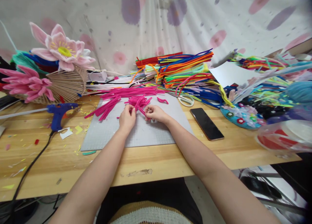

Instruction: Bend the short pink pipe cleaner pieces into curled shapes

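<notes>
Both hands are over a grey cutting mat [95,136]. My left hand [127,117] is closed in a pinch near a pile of short magenta pipe cleaners [138,102]; what lies between its fingertips is too small to make out. To its right, my right hand [154,113] has its fingers closed at the end of a magenta pipe cleaner [141,111]. Longer magenta pipe cleaners [131,92] lie across the back of the mat, with more fanned out at its left [107,108]. A small bent magenta piece [162,100] rests behind my right hand.
A blue glue gun [59,113] and pink flowers [60,50] are at the left. White-handled scissors [186,100], a black phone [206,123] and a flowered blue piece [240,117] lie right. Bundled coloured pipe cleaners [185,68] line the back.
</notes>
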The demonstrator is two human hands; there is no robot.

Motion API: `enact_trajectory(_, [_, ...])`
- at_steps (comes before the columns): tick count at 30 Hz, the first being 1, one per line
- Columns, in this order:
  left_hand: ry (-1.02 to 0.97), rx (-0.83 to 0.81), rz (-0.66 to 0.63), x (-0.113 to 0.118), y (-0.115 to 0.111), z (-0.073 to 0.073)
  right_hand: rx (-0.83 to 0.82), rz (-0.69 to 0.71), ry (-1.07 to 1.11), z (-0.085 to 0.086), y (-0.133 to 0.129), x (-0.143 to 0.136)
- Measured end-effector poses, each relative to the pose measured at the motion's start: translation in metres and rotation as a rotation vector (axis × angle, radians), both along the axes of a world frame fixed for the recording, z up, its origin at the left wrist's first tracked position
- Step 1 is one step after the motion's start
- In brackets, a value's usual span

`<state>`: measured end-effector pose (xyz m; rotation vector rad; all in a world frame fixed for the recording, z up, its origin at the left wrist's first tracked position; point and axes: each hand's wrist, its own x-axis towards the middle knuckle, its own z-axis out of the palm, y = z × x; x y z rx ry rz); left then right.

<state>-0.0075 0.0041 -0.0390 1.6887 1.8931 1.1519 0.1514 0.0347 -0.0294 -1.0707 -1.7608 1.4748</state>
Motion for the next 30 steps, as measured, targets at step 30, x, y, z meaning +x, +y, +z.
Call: enact_trajectory(30, [0.221, 0.004, -0.167, 0.011, -0.010, 0.010, -0.099, -0.252, 0.166, -0.004, 0.003, -0.012])
